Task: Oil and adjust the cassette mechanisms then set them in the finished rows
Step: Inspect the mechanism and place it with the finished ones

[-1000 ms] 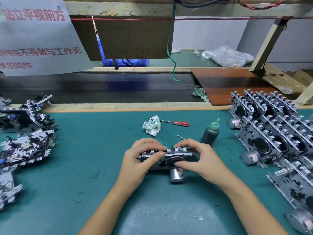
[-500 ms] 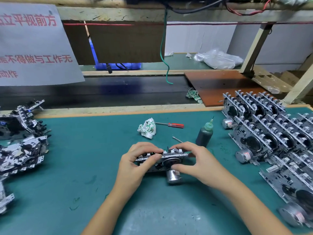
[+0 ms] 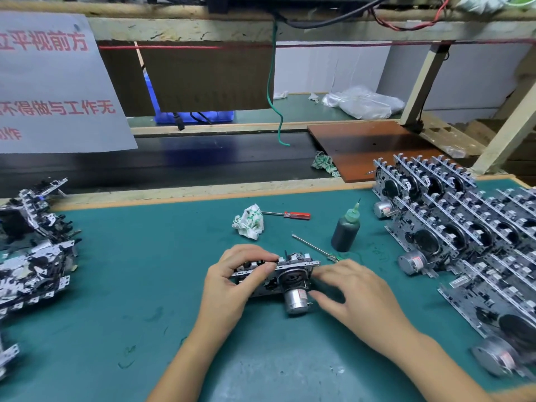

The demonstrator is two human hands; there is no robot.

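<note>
A metal cassette mechanism [image 3: 287, 278] with a round silver motor stands on its edge in the middle of the green mat [image 3: 145, 271]. My left hand [image 3: 232, 282] grips its left end, fingers curled over the top rail. My right hand [image 3: 356, 297] lies just to the mechanism's right with fingers loosely spread and blurred, its fingertips at the frame's right end and beside the motor. A dark oil bottle [image 3: 346, 230] with a green nozzle stands behind, and a thin screwdriver [image 3: 316, 248] lies beside it. Rows of upright finished mechanisms [image 3: 464, 227] fill the right side.
A heap of loose mechanisms [image 3: 34, 256] lies at the left. A crumpled cloth [image 3: 249, 223] and a red-handled screwdriver [image 3: 290, 214] lie behind the work. Beyond the mat's far edge runs a dark conveyor belt [image 3: 174, 166] with a brown board [image 3: 377, 146].
My right hand has let go of the mechanism's right end and opened, drawing slightly right. My left hand keeps its grip. The camera view shifted a little.
</note>
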